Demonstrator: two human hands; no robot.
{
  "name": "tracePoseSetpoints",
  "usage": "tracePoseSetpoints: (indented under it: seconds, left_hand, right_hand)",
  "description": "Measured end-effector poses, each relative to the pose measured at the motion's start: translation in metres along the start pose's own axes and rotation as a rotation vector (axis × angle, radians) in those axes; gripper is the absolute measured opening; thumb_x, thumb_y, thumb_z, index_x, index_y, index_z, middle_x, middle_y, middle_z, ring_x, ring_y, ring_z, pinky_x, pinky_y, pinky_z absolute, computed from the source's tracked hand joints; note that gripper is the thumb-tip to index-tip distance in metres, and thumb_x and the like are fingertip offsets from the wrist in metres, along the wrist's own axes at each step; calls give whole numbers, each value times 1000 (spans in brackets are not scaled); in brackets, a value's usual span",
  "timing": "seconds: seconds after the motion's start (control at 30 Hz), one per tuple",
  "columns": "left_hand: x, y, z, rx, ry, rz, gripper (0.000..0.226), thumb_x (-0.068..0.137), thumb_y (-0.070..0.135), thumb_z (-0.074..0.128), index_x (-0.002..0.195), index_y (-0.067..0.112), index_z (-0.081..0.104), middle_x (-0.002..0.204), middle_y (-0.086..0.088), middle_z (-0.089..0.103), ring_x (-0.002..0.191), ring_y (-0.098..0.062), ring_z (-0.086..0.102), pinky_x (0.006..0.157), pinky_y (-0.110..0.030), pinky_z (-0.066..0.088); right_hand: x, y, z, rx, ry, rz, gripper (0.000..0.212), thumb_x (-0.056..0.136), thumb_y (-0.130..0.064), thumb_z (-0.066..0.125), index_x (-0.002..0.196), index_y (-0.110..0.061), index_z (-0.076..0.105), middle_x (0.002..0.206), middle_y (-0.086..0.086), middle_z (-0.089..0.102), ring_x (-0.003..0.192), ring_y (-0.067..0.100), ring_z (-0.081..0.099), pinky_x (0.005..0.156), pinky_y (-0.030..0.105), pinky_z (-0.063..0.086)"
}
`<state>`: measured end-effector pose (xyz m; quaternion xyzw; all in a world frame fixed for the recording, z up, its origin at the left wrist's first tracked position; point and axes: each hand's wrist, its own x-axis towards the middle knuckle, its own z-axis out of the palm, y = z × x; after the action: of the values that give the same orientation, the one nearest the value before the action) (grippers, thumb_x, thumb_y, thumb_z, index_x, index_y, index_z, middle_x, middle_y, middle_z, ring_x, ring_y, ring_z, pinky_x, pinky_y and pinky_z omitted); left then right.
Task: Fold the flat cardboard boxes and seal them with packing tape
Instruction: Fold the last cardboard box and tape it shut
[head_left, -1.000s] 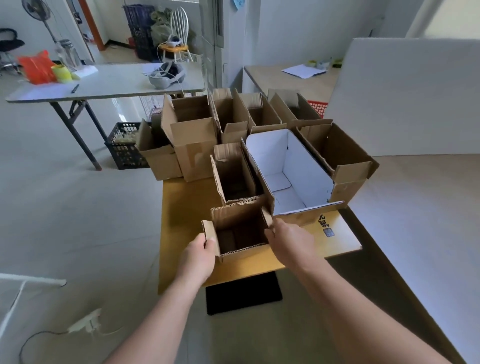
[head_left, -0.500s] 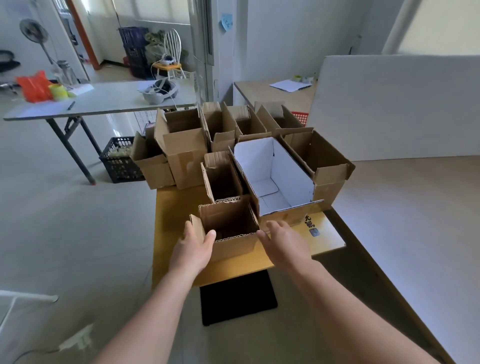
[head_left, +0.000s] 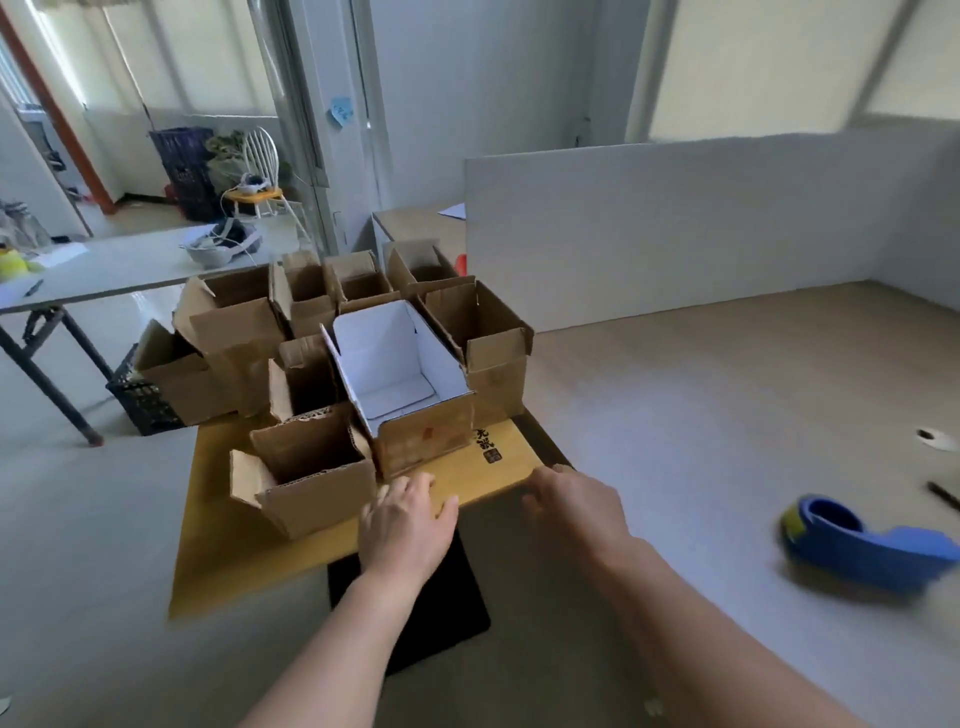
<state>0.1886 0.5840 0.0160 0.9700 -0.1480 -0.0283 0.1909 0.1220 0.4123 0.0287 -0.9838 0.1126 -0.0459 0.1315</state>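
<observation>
Several folded brown cardboard boxes stand open-topped on a low yellow table. The nearest small box sits at the front left, with a white-lined box just behind and right of it. My left hand hovers over the table's front edge, right of the small box, fingers relaxed and holding nothing. My right hand is off the table's front right corner, fingers loosely bent, empty. A blue tape dispenser lies on the floor to the right, blurred.
A black mat lies under the table's front. A grey folding table stands at the left with a black crate beneath it. A large white board leans against the right wall. A pen lies on the floor.
Both hands have let go of the small front box and shifted right. The view has swung right, bringing the tape dispenser on the floor into sight.
</observation>
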Motion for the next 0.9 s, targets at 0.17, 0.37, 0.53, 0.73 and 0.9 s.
tracePoseSetpoints:
  seconds: [0.17,0.37,0.53,0.73,0.9]
  left_hand:
    - [-17,96,42,-11,-81,182,44,97,48,40,132,24,49,133,4,54,124,-17,46,103,-34,35]
    - [-44,208,95,-50,-188,417,44,97,44,43,135,22,49,134,3,54,124,-17,48,105,-36,36]
    - [-48,279,128,-55,-250,606,44,96,44,45,135,22,49,132,3,56,121,-16,50,99,-33,38]
    - [-38,362,168,-64,-353,741,36,94,39,48,126,23,54,123,1,59,113,-20,54,90,-32,43]
    - [-22,437,201,-59,-504,866,49,97,41,45,141,21,40,140,1,47,126,-19,46,100,-33,38]
  right_hand:
    - [-53,91,-21,-47,45,226,30,98,-33,38,114,-20,59,115,0,60,105,24,58,78,29,41]
    - [-124,190,-44,-98,75,453,30,99,-32,34,113,-18,56,116,2,59,105,25,58,80,33,45]
    - [-169,253,-53,-106,94,661,24,98,-31,34,102,-17,53,105,2,58,94,24,58,66,30,36]
    - [-204,319,-57,-59,119,938,32,98,-32,35,119,-21,56,119,2,58,107,24,56,77,29,42]
    - [-223,372,-68,-13,102,1122,33,98,-30,35,122,-20,55,123,2,57,111,24,55,82,30,44]
